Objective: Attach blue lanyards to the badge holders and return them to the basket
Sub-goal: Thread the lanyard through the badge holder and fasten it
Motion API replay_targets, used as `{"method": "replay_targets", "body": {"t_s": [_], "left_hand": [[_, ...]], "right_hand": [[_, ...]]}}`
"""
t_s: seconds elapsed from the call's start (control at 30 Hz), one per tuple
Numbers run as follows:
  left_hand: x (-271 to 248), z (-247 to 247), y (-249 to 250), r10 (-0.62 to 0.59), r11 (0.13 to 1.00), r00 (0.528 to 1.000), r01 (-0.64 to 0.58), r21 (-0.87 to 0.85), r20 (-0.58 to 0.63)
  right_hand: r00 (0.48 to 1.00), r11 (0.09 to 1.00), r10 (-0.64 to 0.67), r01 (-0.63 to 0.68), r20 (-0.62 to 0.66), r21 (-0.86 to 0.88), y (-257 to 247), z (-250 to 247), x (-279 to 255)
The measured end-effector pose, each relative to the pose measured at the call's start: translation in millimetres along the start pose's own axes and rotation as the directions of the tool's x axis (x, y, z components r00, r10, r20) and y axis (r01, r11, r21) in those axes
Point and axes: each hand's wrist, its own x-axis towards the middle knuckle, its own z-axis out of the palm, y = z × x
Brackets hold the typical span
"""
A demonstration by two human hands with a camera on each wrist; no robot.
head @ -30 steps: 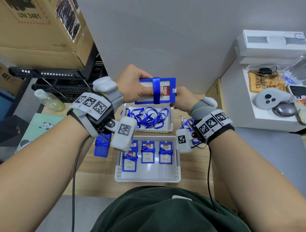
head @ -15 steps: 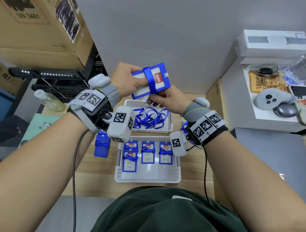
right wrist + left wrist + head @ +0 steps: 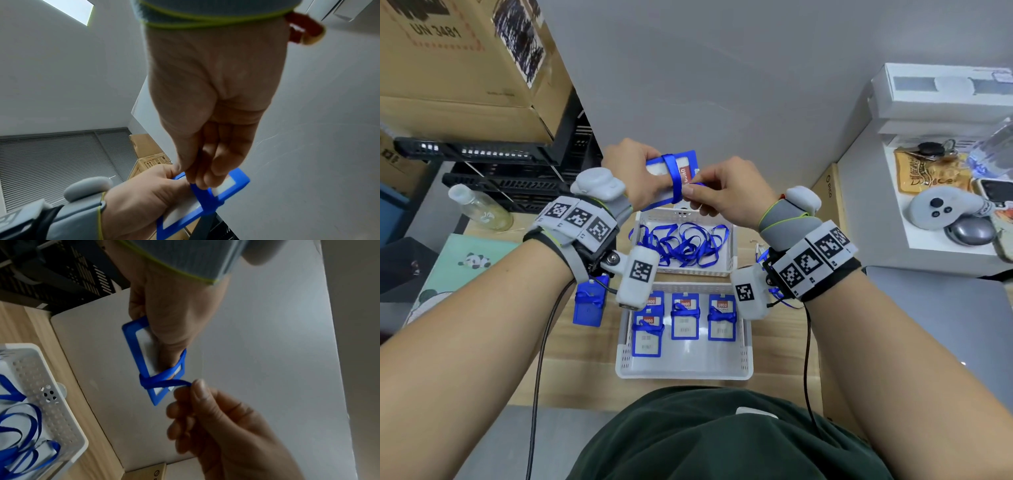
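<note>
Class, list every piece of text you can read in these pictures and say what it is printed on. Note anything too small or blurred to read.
"UN 3481": cardboard box, upper left.
"UHOO": red strip on the badge holders in the near basket.
"PICO": brown carton by the right hand.
Red strip on the held badge holder, in the left hand: blurred.
Small print on the badge cards: too small.
Yellow pouch lettering: unreadable.

I see a blue-framed plastic badge holder [image 3: 673, 171] held tilted in the air, a blue ribbon lanyard [image 3: 675, 178] looped around its middle.
</note>
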Motion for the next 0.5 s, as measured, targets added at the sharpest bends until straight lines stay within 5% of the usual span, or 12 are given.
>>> {"method": "replay_targets", "body": {"t_s": [0.13, 0.3, 0.5], "left_hand": [[-3, 1, 11, 0.041, 0.996, 0.987, -0.053, 0.072, 0.157], [-7, 3, 11, 0.102, 0.991, 0.96, -0.076, -0.106, 0.259], [-6, 0, 16, 0.034, 0.844, 0.901, 0.206, -0.495, 0.433]], "right_hand": [[0.997, 0.995, -0.045, 0.039, -0.068, -0.087, -2, 3, 1], [0.991, 0.998, -0.023, 0.014, -0.132, -0.069, 0, 0, 1], [0.994, 0.99, -0.006, -0.009, -0.112, -0.139, -1, -2, 1]]}}
